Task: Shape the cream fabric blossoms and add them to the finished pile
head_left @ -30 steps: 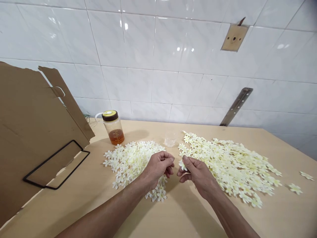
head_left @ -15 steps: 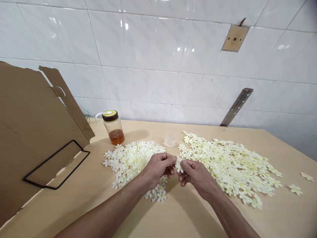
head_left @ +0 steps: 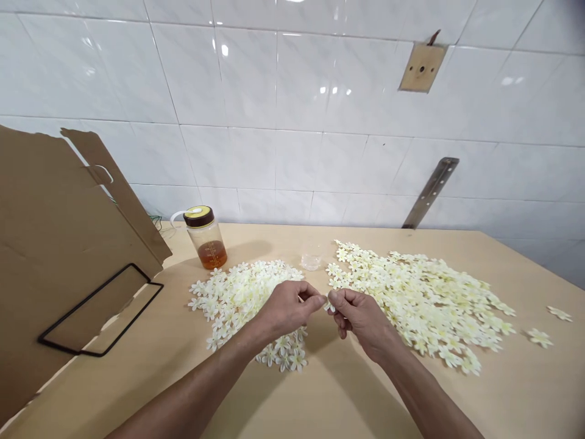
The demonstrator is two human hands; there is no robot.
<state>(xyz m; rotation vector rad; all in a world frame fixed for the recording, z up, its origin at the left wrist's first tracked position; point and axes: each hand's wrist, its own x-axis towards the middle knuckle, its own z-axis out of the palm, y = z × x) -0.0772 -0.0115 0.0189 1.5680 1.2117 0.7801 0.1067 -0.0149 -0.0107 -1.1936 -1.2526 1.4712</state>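
Observation:
My left hand (head_left: 287, 308) and my right hand (head_left: 359, 317) meet fingertip to fingertip above the wooden table (head_left: 320, 396). Both pinch one small white and pale yellow fabric flower (head_left: 328, 304), which is mostly hidden between the fingers. A heap of the same flowers (head_left: 242, 299) lies under and behind my left hand. A larger, flatter spread of flowers (head_left: 420, 299) lies to the right of my right hand.
A plastic jar with amber liquid and a brown lid (head_left: 206, 237) stands at the back left. A small clear cup (head_left: 311, 261) sits between the two heaps. Cardboard sheets with a black frame (head_left: 68, 256) lean on the left. Two stray flowers (head_left: 539, 336) lie at the far right.
My hands have come together: the right hand brought its flower leftward, and the left fingertips now pinch it too. The view has shifted slightly.

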